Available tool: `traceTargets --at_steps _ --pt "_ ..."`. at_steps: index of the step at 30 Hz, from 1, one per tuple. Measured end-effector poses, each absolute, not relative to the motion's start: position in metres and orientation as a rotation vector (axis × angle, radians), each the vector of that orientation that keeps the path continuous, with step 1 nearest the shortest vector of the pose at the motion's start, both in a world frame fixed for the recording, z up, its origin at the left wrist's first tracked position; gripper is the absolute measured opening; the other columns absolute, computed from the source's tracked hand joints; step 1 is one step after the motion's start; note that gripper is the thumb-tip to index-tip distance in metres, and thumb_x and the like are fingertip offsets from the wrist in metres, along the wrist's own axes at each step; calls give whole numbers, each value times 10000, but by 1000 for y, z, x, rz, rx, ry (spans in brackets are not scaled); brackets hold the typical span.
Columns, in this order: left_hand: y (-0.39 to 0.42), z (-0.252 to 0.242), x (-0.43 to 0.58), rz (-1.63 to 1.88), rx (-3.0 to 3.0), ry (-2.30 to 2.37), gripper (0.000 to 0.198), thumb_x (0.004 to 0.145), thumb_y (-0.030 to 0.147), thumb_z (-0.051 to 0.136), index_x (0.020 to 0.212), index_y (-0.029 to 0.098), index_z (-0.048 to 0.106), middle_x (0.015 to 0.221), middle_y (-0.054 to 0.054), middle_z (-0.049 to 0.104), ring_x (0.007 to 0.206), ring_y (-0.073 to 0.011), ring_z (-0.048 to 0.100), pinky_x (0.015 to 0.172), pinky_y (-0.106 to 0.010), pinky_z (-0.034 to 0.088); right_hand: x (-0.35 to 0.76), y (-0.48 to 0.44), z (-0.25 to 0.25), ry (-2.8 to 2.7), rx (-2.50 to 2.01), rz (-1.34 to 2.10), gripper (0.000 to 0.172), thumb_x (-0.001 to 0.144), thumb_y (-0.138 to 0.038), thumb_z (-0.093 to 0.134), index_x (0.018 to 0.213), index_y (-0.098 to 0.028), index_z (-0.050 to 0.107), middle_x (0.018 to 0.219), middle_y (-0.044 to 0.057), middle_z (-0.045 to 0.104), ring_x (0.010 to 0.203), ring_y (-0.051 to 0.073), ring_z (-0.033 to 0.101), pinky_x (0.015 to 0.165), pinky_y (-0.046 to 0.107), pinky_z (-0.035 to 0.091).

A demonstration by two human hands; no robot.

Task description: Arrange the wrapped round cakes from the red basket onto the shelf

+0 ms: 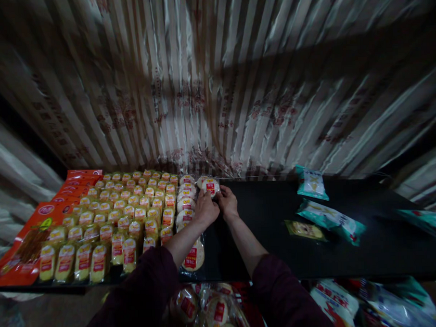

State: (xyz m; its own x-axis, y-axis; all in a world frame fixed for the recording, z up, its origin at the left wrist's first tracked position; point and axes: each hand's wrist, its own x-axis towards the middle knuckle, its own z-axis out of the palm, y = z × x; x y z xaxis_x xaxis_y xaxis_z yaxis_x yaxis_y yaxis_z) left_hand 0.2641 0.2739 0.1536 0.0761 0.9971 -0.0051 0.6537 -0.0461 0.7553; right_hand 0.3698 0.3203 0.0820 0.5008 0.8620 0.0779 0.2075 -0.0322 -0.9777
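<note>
Snack packs [86, 218] stand left on the table [270, 204] — bags [312, 182] (one packet [304, 230] beside them) right — sheeting [192, 63] behind.

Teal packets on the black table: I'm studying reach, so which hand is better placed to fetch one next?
Probably the right hand: it is nearer the teal packets. The left hand lies farther off; both hands touch a round packet.

Your round packet [211, 187] shows clear, thin-looking plastic film with a light gloss, as do the small yellow packets [99, 259]; the orange packets [29, 239] look smooth and slick, the green packets [332, 219] crinkled and shiny. Your sleeves [288, 290] read as matt cloth, the black tabletop [266, 204] as smooth and dull. The striped sheeting [185, 78] before you looks like plastic, wrinkled, with glossy streaks.
</note>
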Motion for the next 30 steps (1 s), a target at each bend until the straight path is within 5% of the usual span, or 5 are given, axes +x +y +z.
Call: traceTargets --at_steps 5,14,20,30 --pt "272 152 265 658 1812 1600 551 757 57 466 1307 69 475 1455 -207 357 1367 -284 315 1122 -397 252 367 324 84 -1023 -1640 644 331 698 -261 552 1007 -214 662 851 34 710 789 183 650 768 323 501" --pt "279 141 269 678 1728 1532 504 759 117 510 1262 142 519 1438 -159 405 1369 -287 297 1114 -400 257 365 320 82 -1188 -1755 490 316 692 -214 587 991 -243 684 863 49 686 817 211 624 808 351 475" --pt "281 138 272 764 1752 1491 491 747 131 539 1236 173 539 1304 -154 543 1336 -306 346 1122 -444 226 366 321 87 -1293 -1781 322 353 762 -301 536 1057 -176 683 1071 128 662 1060 269 564 973 405 388" --pt "278 151 272 606 1816 1508 556 715 89 536 1270 71 497 1388 -222 435 1379 -350 251 1134 -471 195 364 336 98 -1288 -1711 571 458 894 -392 318 1151 -195 643 1133 86 673 1047 218 602 1000 345 364"
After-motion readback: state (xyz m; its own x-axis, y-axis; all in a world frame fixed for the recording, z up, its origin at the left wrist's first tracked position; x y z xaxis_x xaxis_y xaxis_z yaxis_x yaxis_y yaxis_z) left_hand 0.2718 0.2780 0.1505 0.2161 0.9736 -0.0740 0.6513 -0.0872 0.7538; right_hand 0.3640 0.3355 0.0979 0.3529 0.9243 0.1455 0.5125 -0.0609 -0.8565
